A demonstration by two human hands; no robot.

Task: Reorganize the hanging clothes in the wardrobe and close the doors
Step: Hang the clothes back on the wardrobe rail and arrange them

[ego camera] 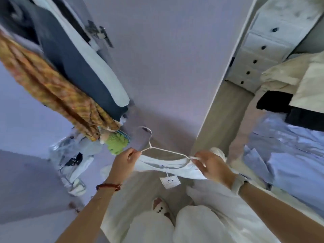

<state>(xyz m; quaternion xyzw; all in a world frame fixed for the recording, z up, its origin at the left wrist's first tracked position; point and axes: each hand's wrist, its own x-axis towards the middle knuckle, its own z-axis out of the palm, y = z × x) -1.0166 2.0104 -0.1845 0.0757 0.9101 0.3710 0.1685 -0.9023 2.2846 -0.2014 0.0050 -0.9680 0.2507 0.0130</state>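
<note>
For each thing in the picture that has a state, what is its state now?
white hanger: off the rail, held at both ends.
white T-shirt: collar stretched between both hands, tag hanging.
left hand: pinches hanger and shirt.
right hand: pinches hanger and shirt.
orange plaid garment: hanging.
dark blue garment: hanging.

Pale wood-look floor (217,109) runs between wardrobe door and bed (287,155). Bed, right, covered in crumpled blue sheet; black cloth (273,100) and cream bedding (298,79) piled at far end. White chest of drawers (263,48) with dark knobs stands on floor beyond bed. Slippered foot (160,206) planted on floor, bottom centre.
</note>
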